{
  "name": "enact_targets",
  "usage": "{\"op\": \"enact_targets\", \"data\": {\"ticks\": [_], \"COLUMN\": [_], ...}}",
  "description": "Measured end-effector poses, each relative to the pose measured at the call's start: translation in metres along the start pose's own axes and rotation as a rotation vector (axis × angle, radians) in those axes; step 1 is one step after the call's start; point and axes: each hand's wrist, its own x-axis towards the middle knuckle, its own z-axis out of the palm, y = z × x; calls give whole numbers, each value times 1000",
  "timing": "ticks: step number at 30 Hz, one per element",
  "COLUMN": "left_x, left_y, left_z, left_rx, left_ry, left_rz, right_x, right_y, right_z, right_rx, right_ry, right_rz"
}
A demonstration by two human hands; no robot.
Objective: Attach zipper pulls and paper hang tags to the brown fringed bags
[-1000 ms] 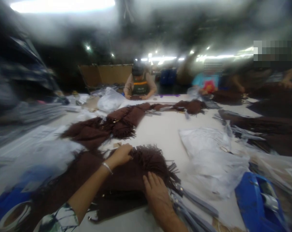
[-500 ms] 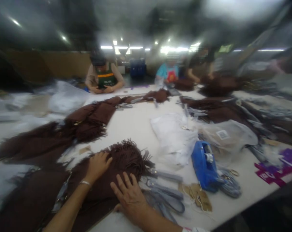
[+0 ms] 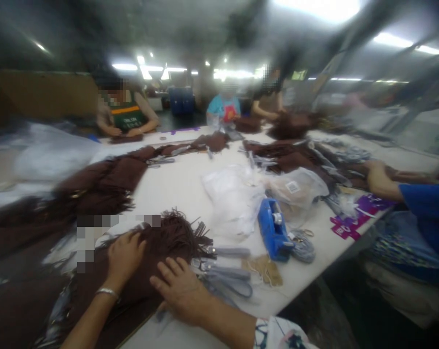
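A brown fringed fabric piece (image 3: 170, 235) lies on the white table (image 3: 185, 186) right in front of me. My left hand (image 3: 123, 256), a metal bangle on its wrist, rests on the fabric with its fingers curled onto the cloth. My right hand (image 3: 178, 287) lies flat on the near edge of the same piece, fingers spread. Grey straps (image 3: 226, 278) lie just right of my right hand.
More brown fringed pieces (image 3: 99, 182) stretch across the table. A blue tape dispenser (image 3: 273, 229), clear plastic bags (image 3: 234, 196) and brown tags (image 3: 265, 269) sit at my right. A person's arm in a blue sleeve (image 3: 404, 189) reaches in from the right. Other people work at the far end.
My view has swung to the right, so the table's right side and the blue-sleeved arm now show. Both hands stay on the fringed fabric.
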Motion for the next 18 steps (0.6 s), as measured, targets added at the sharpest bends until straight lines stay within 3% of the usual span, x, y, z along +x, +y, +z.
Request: {"op": "enact_targets", "data": {"ticks": [3,5,7,11,14,18], "left_x": [-37,-64,-86,-102,-101,-107], "left_y": [16,37,64,107,116,106], "left_z": [-26,-44,-57,-62,-56,-55], "left_rx": [-146,-303,-463,-662,-671,-678], "left_ry": [148,193,145,-22,-83,-100], "left_rz": [20,35,84,234,236,273], "right_x": [-37,-59,-71,-70,-64,-64], "right_y": [16,36,52,56,50,57], "right_z": [-25,-36,-41,-35,-29,-31], "right_rx": [79,99,106,65,9,55], "right_ry": [109,186,164,-21,-91,-88], "right_rz": [126,311,404,354,366,394]}}
